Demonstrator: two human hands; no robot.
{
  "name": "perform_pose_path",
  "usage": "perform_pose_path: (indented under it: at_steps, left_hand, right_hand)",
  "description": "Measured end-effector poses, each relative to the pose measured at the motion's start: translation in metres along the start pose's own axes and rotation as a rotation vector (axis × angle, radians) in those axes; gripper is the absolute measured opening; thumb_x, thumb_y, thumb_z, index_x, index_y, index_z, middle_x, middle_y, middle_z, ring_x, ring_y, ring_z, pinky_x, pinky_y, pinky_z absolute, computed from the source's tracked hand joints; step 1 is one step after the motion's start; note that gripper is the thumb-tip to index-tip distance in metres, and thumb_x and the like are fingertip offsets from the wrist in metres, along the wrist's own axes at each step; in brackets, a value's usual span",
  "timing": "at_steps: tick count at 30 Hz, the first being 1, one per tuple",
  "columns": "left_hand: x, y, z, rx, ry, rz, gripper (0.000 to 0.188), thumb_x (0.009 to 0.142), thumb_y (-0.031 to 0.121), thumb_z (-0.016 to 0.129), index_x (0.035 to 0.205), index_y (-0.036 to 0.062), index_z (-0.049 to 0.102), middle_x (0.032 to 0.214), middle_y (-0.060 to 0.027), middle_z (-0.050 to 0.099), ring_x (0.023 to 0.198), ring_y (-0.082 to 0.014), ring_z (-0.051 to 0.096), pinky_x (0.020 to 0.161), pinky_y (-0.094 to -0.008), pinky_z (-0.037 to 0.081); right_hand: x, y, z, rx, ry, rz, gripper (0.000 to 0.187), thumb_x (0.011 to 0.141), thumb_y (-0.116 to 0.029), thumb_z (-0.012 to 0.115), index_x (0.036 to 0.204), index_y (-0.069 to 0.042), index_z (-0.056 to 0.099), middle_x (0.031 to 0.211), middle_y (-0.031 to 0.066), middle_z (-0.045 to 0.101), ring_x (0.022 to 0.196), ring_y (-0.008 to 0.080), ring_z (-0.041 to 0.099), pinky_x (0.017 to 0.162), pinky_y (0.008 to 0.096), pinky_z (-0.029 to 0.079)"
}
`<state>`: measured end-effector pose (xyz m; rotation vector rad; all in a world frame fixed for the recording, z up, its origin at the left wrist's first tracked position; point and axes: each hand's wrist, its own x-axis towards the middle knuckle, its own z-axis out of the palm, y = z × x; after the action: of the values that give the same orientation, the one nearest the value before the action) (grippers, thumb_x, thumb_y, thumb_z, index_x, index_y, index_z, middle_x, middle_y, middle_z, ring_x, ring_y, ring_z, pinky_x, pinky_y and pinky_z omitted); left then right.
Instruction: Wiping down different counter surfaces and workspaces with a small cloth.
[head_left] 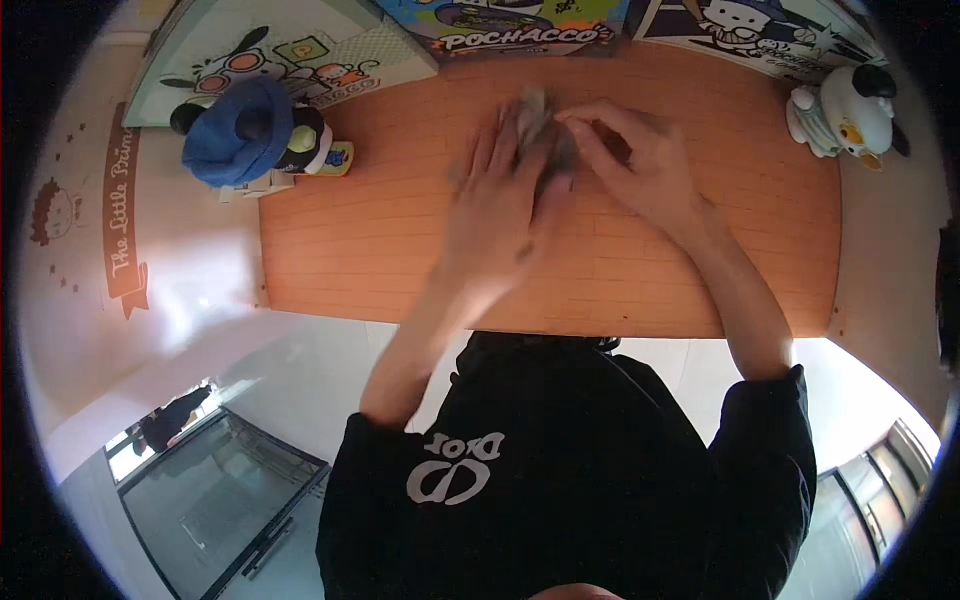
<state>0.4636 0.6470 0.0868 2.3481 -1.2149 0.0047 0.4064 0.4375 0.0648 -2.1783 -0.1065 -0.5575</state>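
Note:
Over the far middle of the wooden tabletop point(400, 250), my left hand point(495, 205) is smeared by motion, its fingers pointing away from me. Under and beside those fingers shows a small grey-green thing point(537, 108), too blurred to name; whether my left hand grips it or only covers it I cannot tell. Just to the right, my right hand point(640, 160) is closed in a pinch, thumb and forefinger meeting at the edge of the grey-green thing. What sits between those fingertips is too small to make out.
A toy figure in a blue hat point(240, 135) stands at the left, before a pale printed box point(400, 75). A colourful box point(520, 50) and a white printed panel point(760, 55) line the back. A white figurine with black ears point(845, 115) is at the far right.

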Motion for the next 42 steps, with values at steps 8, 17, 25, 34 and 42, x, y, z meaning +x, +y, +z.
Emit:
perform_pose_path:
  at_steps: [8, 17, 25, 34, 42]
  left_hand:
    - [-0.045, 0.062, 0.024, -0.142, -0.122, 0.107, 0.055, 0.105, 0.023, 0.068, 0.154, -0.0005, 0.059, 0.169, -0.0292, 0.045, 0.153, -0.0514, 0.048, 0.125, -0.0608, 0.042]
    - [-0.029, -0.043, -0.013, 0.034, -0.002, 0.015, 0.054, 0.108, 0.024, 0.064, 0.157, 0.0030, 0.059, 0.165, -0.0237, 0.053, 0.153, -0.0533, 0.046, 0.127, -0.0617, 0.038]
    - [-0.044, 0.086, 0.038, -0.250, -0.062, 0.272, 0.036, 0.106, 0.020, 0.068, 0.138, 0.0050, 0.072, 0.158, -0.0208, 0.060, 0.154, -0.0494, 0.048, 0.126, -0.0628, 0.040]
    - [-0.091, -0.057, -0.033, -0.203, 0.011, -0.230, 0.041, 0.104, 0.015, 0.067, 0.144, 0.0076, 0.073, 0.166, -0.0172, 0.058, 0.154, -0.0460, 0.047, 0.125, -0.0572, 0.038]
    - [-0.001, 0.010, 0.039, -0.088, 0.206, 0.210, 0.040, 0.103, 0.023, 0.068, 0.141, 0.0104, 0.069, 0.161, -0.0163, 0.058, 0.152, -0.0486, 0.047, 0.122, -0.0632, 0.038]
  right_hand:
    - [0.001, 0.008, -0.010, 0.089, 0.097, 0.086, 0.016, 0.103, -0.011, 0.077, 0.118, -0.010, 0.082, 0.078, 0.0006, 0.075, 0.060, 0.0133, 0.060, 0.055, 0.0287, 0.047]
    - [0.006, 0.004, -0.013, 0.027, 0.204, -0.009, 0.018, 0.103, -0.008, 0.077, 0.120, -0.009, 0.083, 0.076, -0.0020, 0.072, 0.059, 0.0089, 0.053, 0.054, 0.0261, 0.042]
    - [0.002, -0.008, -0.027, 0.057, 0.362, 0.030, 0.021, 0.104, -0.004, 0.076, 0.123, -0.009, 0.084, 0.072, -0.0059, 0.069, 0.052, 0.0065, 0.046, 0.053, 0.0219, 0.039]
    - [0.009, -0.010, -0.033, -0.085, 0.376, -0.126, 0.024, 0.104, -0.004, 0.076, 0.126, -0.007, 0.084, 0.076, -0.0045, 0.071, 0.058, 0.0043, 0.053, 0.058, 0.0193, 0.043]
    - [0.008, 0.001, -0.032, 0.002, 0.459, -0.106, 0.026, 0.099, -0.001, 0.077, 0.122, -0.011, 0.084, 0.080, -0.0053, 0.075, 0.057, 0.0059, 0.050, 0.052, 0.0203, 0.040]
